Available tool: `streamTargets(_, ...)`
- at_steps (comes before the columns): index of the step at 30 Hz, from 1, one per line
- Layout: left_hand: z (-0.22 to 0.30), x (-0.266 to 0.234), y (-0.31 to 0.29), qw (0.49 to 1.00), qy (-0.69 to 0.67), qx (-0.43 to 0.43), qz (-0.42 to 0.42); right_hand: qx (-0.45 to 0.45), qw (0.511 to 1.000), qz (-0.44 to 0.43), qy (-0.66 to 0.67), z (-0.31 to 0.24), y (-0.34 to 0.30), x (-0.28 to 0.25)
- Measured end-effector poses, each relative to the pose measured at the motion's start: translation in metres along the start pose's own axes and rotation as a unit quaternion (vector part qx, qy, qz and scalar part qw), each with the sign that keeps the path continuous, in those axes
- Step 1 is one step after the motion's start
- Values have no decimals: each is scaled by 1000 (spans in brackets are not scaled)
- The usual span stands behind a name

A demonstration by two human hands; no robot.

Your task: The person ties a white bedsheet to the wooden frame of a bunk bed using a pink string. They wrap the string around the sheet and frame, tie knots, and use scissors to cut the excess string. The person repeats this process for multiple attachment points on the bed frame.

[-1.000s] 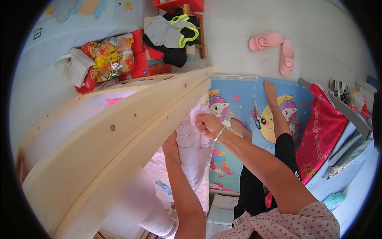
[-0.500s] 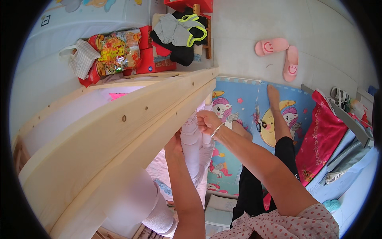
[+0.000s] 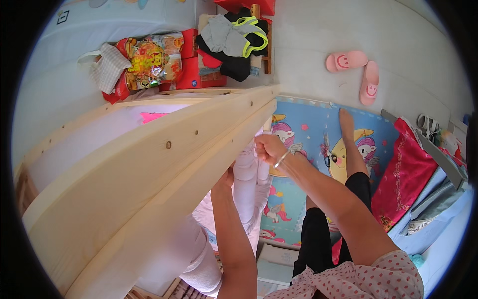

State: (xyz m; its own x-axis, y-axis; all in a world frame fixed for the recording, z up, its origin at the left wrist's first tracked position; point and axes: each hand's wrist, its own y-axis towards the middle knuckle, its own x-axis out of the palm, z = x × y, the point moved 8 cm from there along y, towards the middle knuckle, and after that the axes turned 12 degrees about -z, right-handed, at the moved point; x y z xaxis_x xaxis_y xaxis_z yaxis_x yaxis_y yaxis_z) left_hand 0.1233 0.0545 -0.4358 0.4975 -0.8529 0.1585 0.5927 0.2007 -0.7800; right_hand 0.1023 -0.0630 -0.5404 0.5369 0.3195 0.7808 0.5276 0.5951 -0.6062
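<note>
A long, pale pink cloth (image 3: pixel 244 187) hangs in thick folds just below the wooden bed rail (image 3: pixel 199 149). My right hand (image 3: pixel 270 148), with a silver bangle at the wrist, is closed in a fist at the cloth's upper end, by the rail's far end. It seems to pinch the cloth's edge, though the fingertips are turned away. My left hand (image 3: pixel 224 178) reaches up beside the cloth from the left. Its fingers are hidden behind the rail and the folds.
A pale rolled bundle (image 3: pixel 201 271) lies at lower left, partly blurred. Beyond the rail are a red snack bag (image 3: pixel 149 62) and folded clothes (image 3: pixel 231 42). Pink slippers (image 3: pixel 369 83) lie on the floor past the unicorn mat (image 3: pixel 294 189). Red fabric (image 3: pixel 403 174) drapes at right.
The whole view has shifted slightly, so things sit a little further right. My left hand has gone further up behind the rail. The right fist stays at the cloth's upper end.
</note>
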Motion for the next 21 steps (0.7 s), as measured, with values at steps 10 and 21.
streamTargets(10, 33, 30, -21, 836, 464, 282, 85, 11, 999, -30, 18, 13, -7, -1)
streamTargets(21, 5, 15, -5, 998, 35, 18, -42, 40, 994, 12, 97, 33, 79, 20)
